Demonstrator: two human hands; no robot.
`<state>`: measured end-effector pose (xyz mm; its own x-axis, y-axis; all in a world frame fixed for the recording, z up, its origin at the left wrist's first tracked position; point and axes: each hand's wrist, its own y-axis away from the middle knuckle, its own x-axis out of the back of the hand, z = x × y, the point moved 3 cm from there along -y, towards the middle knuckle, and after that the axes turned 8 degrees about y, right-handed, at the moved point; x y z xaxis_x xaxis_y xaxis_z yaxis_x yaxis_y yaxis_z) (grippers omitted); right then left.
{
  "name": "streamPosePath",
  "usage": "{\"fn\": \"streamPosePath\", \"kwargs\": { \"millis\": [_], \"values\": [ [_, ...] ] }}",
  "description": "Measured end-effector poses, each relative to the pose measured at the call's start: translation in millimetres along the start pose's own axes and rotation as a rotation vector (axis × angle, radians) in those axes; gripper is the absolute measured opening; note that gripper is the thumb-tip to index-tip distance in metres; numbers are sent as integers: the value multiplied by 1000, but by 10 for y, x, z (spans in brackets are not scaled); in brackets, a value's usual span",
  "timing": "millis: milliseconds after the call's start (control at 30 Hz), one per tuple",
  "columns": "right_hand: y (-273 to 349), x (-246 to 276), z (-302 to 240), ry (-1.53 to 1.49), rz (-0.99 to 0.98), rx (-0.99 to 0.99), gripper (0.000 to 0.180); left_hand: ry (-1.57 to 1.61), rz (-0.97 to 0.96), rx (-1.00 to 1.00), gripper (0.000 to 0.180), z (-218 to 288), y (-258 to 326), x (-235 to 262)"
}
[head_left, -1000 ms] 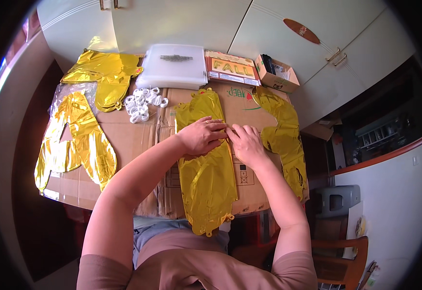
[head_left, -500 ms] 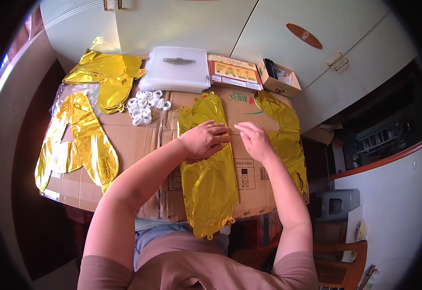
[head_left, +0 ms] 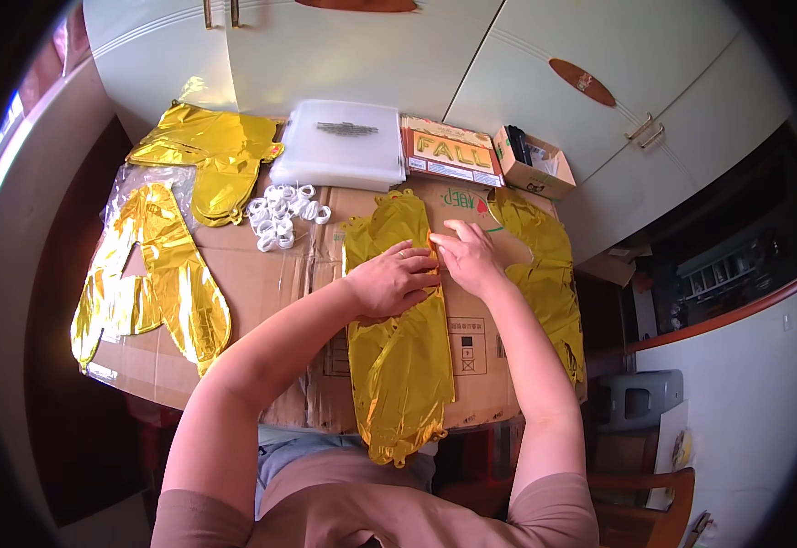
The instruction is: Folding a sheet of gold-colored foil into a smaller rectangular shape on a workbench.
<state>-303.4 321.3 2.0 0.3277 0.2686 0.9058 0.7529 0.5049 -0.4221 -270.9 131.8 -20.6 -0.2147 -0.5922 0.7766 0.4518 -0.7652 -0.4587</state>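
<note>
Middle gold foil piece (head_left: 400,365) lies lengthwise on the cardboard (head_left: 262,283), near end hanging past its edge toward the person. Left hand (head_left: 395,281) palm down on the foil, fingers loosely bent, not closed round anything. Right hand (head_left: 468,259) at the foil's right edge, fingers part curled with thumb near them, can't tell if it pinches the edge. White ribbon rolls (head_left: 278,219) sit left of the foil's far end, another gold foil piece (head_left: 549,274) to the right
</note>
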Motion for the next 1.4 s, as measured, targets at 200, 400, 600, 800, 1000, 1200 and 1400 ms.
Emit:
{"fn": "streamPosePath", "kwargs": {
  "millis": [200, 400, 600, 800, 1000, 1200, 1400],
  "values": [
    [51, 118, -67, -36, -12, 94, 29, 1, 15, 3, 35, 67, -24, 64],
    [72, 24, -37, 2, -15, 94, 30, 11, 12, 22, 35, 35, -7, 19],
    [-106, -101, 84, 96, -45, 60, 32, 17, 9, 17, 34, 13, -8, 9],
    [-333, -220, 137, 205, -107, 23, 33, 17, 12, 13, 34, -6, -4, -1],
    [-550, -341, 166, 288, -118, -3, 33, 13, 10, 21, 36, -8, 7, -8],
    [-643, -423, 209, 327, -177, -27, 36, 18, 10, 15, 35, -31, 16, -24],
    [-427, -307, 180, 131, 66, -108, 39, 35, 27, -18, 34, -17, -28, 11]
  ]
}}
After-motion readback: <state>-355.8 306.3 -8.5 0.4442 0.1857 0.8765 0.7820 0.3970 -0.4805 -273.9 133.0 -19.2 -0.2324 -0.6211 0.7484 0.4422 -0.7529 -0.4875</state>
